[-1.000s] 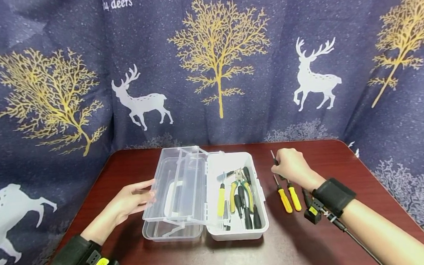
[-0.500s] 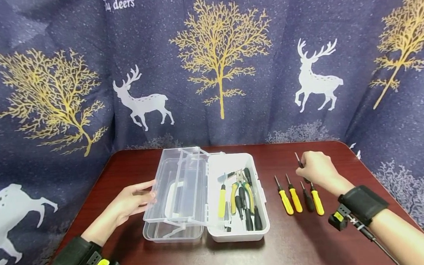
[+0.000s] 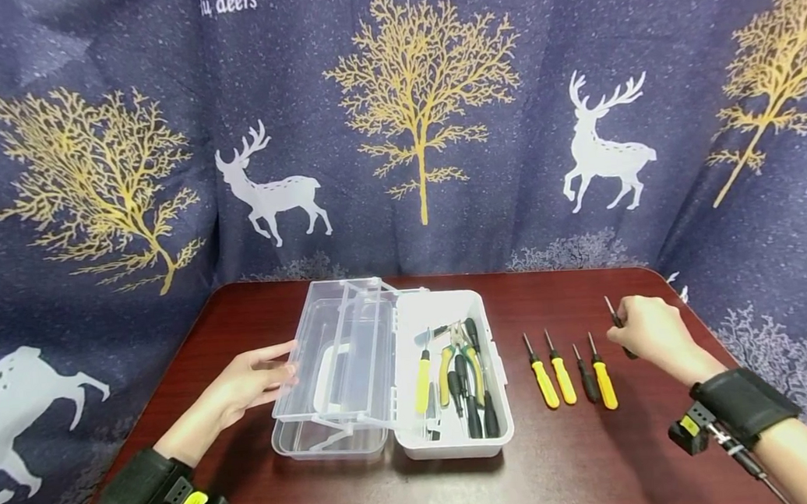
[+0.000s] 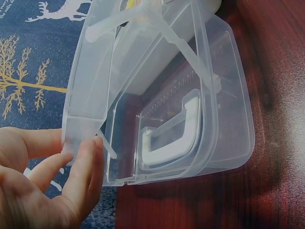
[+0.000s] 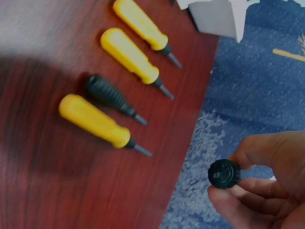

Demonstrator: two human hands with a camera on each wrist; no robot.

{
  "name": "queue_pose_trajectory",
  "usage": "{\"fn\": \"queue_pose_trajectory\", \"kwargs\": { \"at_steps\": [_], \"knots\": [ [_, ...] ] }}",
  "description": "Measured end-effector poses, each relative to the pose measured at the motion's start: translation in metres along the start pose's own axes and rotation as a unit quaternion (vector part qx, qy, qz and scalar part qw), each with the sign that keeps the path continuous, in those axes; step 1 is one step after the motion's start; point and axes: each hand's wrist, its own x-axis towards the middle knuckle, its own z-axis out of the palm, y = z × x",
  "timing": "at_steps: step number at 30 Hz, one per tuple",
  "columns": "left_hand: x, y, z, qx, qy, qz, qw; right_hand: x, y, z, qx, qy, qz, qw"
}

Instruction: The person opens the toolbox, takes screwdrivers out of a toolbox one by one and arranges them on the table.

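Observation:
My right hand point(image 3: 655, 333) pinches a black-handled screwdriver point(image 5: 224, 174) above the table, right of the loose screwdrivers; its shaft points up and away. In the right wrist view its handle end faces the camera. With fingers and thumb my left hand point(image 3: 253, 383) grips the outer edge of a clear tray point(image 4: 88, 95), part of the opened toolbox point(image 3: 459, 449). Inside the white box lie pliers point(image 3: 478, 372), a yellow-handled tool point(image 3: 423, 383) and several black-handled tools. On the table, three yellow screwdrivers point(image 5: 128, 52) and a black screwdriver point(image 5: 107, 93) lie in a row.
The toolbox's clear lid point(image 4: 238, 124), with a white handle point(image 4: 174, 143), lies folded out to the left on the dark red table point(image 3: 456, 498). A curtain with deer and trees point(image 3: 409, 127) hangs behind the table's far edge.
My right hand has moved right with the black screwdriver, from beside the toolbox, past the row, to the row's right side. The left hand stays on the tray.

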Motion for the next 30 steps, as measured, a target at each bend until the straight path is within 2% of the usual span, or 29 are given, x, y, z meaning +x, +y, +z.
{"fn": "queue_pose_trajectory", "kwargs": {
  "at_steps": [9,20,30],
  "knots": [
    [0.001,0.001,0.000,0.000,-0.001,0.002,1.0000,-0.011,0.018,0.003,-0.011,0.006,0.013,0.9998],
    [-0.002,0.000,0.000,-0.002,-0.002,0.002,1.0000,-0.019,0.029,0.009,-0.013,0.005,0.019,0.9997],
    [-0.001,0.000,0.000,-0.002,-0.003,0.004,1.0000,-0.022,0.032,0.028,-0.018,-0.001,0.023,0.9996]
  ]
}}
